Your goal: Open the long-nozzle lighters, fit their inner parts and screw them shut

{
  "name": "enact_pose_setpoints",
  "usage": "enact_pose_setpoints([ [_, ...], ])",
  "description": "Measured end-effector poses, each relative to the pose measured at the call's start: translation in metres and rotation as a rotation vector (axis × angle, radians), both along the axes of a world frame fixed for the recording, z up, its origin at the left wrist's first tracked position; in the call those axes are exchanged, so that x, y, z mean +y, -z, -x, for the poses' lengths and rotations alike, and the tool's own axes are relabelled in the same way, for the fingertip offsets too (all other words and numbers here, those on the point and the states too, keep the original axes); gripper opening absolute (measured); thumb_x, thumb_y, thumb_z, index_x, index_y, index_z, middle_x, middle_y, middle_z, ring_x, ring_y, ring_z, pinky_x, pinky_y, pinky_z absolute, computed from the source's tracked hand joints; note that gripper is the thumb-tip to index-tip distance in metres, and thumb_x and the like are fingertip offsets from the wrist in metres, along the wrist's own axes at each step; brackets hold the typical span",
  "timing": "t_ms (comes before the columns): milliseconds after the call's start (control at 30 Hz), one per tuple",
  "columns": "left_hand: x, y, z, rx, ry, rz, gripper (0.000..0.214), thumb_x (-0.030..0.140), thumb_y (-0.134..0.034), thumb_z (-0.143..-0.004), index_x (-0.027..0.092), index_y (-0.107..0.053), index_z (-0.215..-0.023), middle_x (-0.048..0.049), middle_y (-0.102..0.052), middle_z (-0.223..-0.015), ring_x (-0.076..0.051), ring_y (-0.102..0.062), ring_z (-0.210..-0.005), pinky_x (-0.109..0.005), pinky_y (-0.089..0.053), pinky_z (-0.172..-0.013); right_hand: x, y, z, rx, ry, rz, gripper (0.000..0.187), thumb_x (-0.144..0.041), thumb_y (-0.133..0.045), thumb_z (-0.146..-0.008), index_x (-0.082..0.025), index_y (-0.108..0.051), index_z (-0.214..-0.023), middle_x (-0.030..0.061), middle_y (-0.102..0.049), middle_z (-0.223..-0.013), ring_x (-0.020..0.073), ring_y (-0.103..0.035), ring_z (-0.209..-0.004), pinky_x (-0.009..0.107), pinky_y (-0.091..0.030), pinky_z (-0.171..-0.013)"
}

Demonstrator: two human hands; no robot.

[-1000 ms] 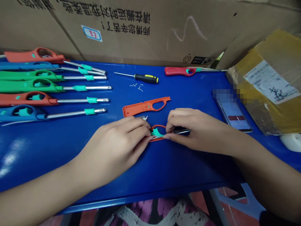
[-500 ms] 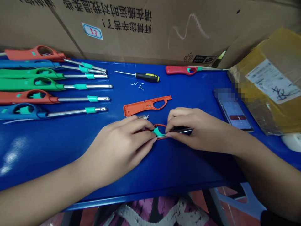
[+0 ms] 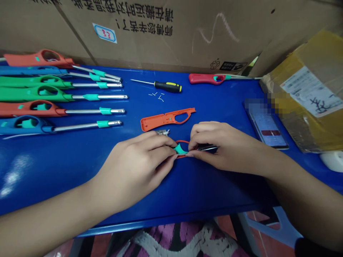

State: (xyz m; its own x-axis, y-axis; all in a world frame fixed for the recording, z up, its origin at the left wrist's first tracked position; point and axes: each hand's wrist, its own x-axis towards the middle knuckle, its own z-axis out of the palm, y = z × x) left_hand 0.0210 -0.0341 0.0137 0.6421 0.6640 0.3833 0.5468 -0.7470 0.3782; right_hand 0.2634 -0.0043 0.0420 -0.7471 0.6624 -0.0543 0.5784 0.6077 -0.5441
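Both hands meet at an opened gas lighter on the blue table. My left hand [image 3: 139, 160] is closed over the orange lighter casing [image 3: 183, 142] and pinches by the green trigger [image 3: 180, 149]. From the other side my right hand [image 3: 214, 144] grips the lighter where its metal tube [image 3: 208, 147] starts. Most of the casing lies hidden under my left fingers. Just beyond them rests a small metal part [image 3: 162, 132] with a white end. Farther off is the loose orange casing half [image 3: 168, 119], inner side up.
Several long lighters [image 3: 43, 93] lie in a row at left. A screwdriver [image 3: 168, 86] and several small screws [image 3: 157, 96] are farther back, near a red lighter [image 3: 206, 79]. At right are a phone [image 3: 268, 126] and a taped parcel [image 3: 313, 100]. Cardboard [image 3: 150, 50] stands behind.
My right fingertips have shifted slightly left, nearer the left fingers at the trigger. The metal tube has tilted a little. Other things on the table stay put.
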Motion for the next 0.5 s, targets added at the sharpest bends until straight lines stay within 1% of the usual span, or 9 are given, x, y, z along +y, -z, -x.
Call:
enact_pose_setpoints([
  [233, -0.0006, -0.0004, 0.0006, -0.004, 0.002, -0.011, 0.014, 0.022, -0.062, -0.096, 0.016, -0.075, -0.094, -0.0048, -0.077, -0.100, -0.025, -0.073, -0.092, -0.043, -0.063, -0.079, 0.0008, 0.0009, 0.0005, 0.006, -0.030, -0.028, 0.013, -0.016, -0.060, -0.095, -0.017, -0.072, -0.091, 0.0027, -0.069, -0.090, 0.0162, -0.062, -0.088, 0.031, -0.044, -0.079],
  [500, -0.0006, -0.0014, -0.0005, -0.007, 0.006, 0.003, 0.016, 0.024, -0.063, -0.095, 0.019, -0.077, -0.092, -0.0035, -0.077, -0.101, -0.025, -0.074, -0.093, -0.044, -0.063, -0.081, -0.0003, -0.0007, 0.0013, 0.012, 0.002, 0.004, 0.010, -0.014, -0.065, -0.091, -0.018, -0.074, -0.091, 0.0026, -0.071, -0.092, 0.0166, -0.065, -0.089, 0.031, -0.046, -0.080],
])
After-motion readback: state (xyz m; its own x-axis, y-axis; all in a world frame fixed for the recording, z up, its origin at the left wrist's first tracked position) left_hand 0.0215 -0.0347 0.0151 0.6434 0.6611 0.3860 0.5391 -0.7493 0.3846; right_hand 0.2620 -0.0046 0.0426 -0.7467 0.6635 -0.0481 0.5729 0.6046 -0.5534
